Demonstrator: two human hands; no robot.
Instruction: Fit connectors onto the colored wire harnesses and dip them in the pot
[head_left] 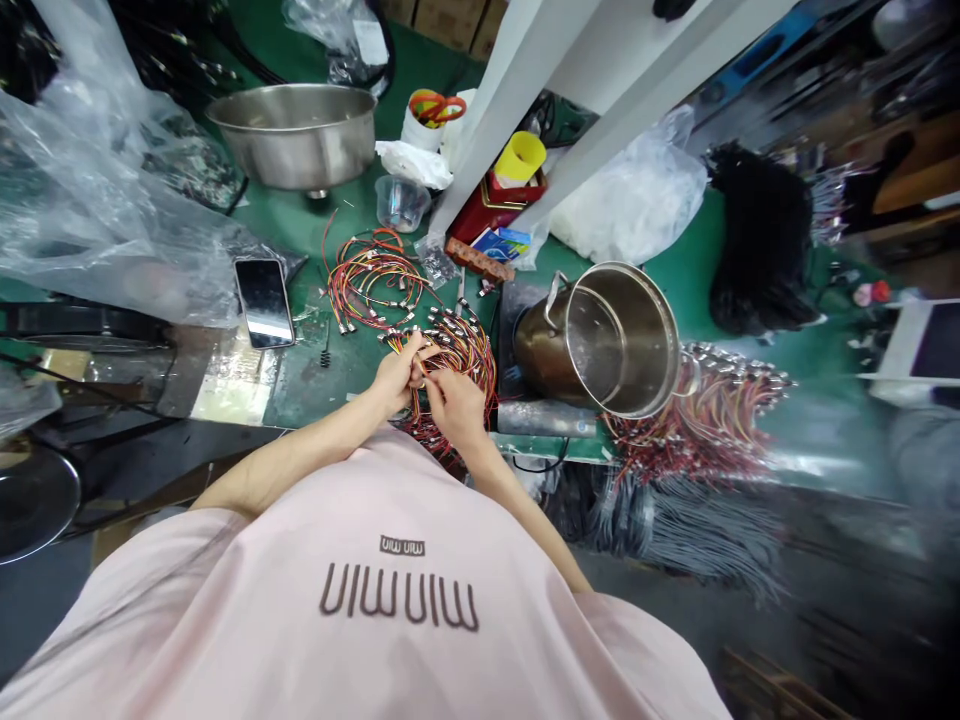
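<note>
Right in front of my body, both hands are close together over a bundle of red, yellow and black wires [469, 345] with small connectors on their ends. My left hand [397, 378] is closed, its fingers pinching thin wires. Beside it, almost touching, my right hand [456, 402] is closed too, thumb and forefinger pressed together on a wire. The exact spot between the fingertips is too small to make out. Just beyond my hands lies a loose coil of similar wires [375, 280] on the green table [300, 215].
A steel pot [592, 340] tilts on its side to the right, with more wires [697, 420] past it. A phone [265, 303] lies left. Farther back are a steel basin [296, 135], a plastic cup [402, 203], orange-handled scissors [436, 107] and a white post [502, 110].
</note>
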